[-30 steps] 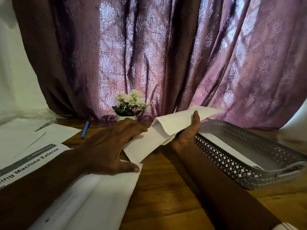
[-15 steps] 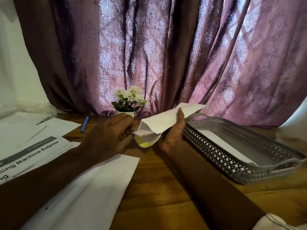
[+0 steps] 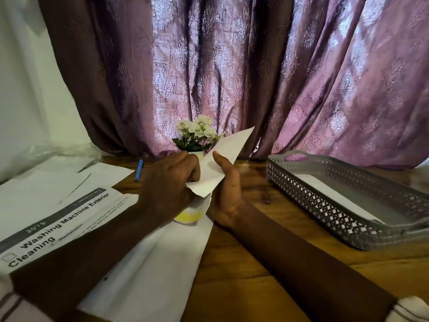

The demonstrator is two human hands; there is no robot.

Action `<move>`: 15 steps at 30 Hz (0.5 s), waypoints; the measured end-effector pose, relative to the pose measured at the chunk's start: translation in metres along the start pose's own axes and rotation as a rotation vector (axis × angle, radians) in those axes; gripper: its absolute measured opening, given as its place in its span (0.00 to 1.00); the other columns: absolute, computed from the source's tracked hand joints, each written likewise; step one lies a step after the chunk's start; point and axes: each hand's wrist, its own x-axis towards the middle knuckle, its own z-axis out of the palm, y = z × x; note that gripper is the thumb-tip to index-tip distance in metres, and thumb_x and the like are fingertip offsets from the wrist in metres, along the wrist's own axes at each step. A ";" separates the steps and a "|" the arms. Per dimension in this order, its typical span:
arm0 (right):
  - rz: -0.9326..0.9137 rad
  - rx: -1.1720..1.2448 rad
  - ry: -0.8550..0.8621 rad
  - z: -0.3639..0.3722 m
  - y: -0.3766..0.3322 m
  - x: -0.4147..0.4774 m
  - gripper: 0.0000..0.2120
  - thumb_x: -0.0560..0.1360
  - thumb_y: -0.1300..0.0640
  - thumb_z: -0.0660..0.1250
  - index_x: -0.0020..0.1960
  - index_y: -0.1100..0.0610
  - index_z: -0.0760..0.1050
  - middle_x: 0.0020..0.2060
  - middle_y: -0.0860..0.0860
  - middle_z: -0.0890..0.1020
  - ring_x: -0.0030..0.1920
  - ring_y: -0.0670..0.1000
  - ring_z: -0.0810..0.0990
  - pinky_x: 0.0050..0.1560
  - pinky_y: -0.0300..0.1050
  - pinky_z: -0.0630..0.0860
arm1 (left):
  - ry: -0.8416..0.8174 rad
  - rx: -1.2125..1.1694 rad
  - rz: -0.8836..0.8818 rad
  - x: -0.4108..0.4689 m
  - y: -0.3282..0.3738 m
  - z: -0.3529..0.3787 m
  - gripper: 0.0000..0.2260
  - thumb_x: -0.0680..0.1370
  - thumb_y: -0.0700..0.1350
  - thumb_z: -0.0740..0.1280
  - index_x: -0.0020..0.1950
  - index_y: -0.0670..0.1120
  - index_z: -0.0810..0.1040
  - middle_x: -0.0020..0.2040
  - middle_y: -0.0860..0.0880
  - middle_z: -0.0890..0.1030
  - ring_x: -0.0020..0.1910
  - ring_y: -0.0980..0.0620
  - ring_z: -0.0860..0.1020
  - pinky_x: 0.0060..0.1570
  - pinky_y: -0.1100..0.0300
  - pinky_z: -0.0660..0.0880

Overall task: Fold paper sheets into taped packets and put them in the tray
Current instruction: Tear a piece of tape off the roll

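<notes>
**Both hands on one folded sheet (image 3: 222, 168)**

The left hand (image 3: 171, 184) curls its fingers round the folded sheet's lower left edge. The right hand (image 3: 228, 196) holds the other side, thumb laid on the front face, fingers hidden behind. The sheet is tilted, top corner up, raised above the wooden table (image 3: 255, 275) and left of the grey lattice tray (image 3: 313, 196), apart from it. A white paper (image 3: 325, 191) lies in the tray. Below the left hand a yellow-and-white thing (image 3: 189, 216) shows, partly hidden. A printed sheet (image 3: 58, 224) and a blue pen (image 3: 138, 170) lie at left.
</notes>
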 end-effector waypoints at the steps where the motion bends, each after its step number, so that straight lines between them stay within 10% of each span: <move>1: 0.022 -0.015 -0.002 0.000 -0.001 -0.002 0.19 0.79 0.45 0.64 0.56 0.60 0.81 0.46 0.59 0.84 0.48 0.58 0.82 0.59 0.53 0.76 | -0.046 -0.007 0.035 0.000 -0.001 -0.001 0.18 0.62 0.46 0.80 0.41 0.50 0.72 0.40 0.55 0.73 0.40 0.51 0.74 0.35 0.57 0.68; 5: 0.100 -0.074 0.008 -0.008 -0.010 -0.001 0.27 0.73 0.43 0.67 0.63 0.61 0.79 0.51 0.61 0.83 0.52 0.61 0.81 0.67 0.58 0.73 | -0.230 -0.002 0.158 0.000 -0.003 -0.007 0.18 0.68 0.50 0.72 0.57 0.49 0.79 0.53 0.51 0.81 0.53 0.49 0.78 0.48 0.52 0.77; 11: 0.072 -0.096 0.042 -0.013 -0.007 0.000 0.16 0.76 0.48 0.65 0.49 0.60 0.81 0.40 0.58 0.83 0.43 0.57 0.81 0.60 0.53 0.73 | -0.162 0.012 0.078 0.000 0.000 0.003 0.21 0.63 0.41 0.81 0.54 0.47 0.81 0.47 0.48 0.83 0.47 0.46 0.81 0.40 0.57 0.77; 15: 0.082 -0.072 0.085 -0.015 -0.017 0.000 0.21 0.77 0.45 0.63 0.54 0.61 0.81 0.43 0.60 0.85 0.47 0.61 0.81 0.58 0.55 0.75 | -0.182 -0.094 0.094 -0.001 0.001 0.005 0.18 0.73 0.57 0.73 0.59 0.49 0.80 0.53 0.51 0.82 0.52 0.51 0.79 0.45 0.51 0.79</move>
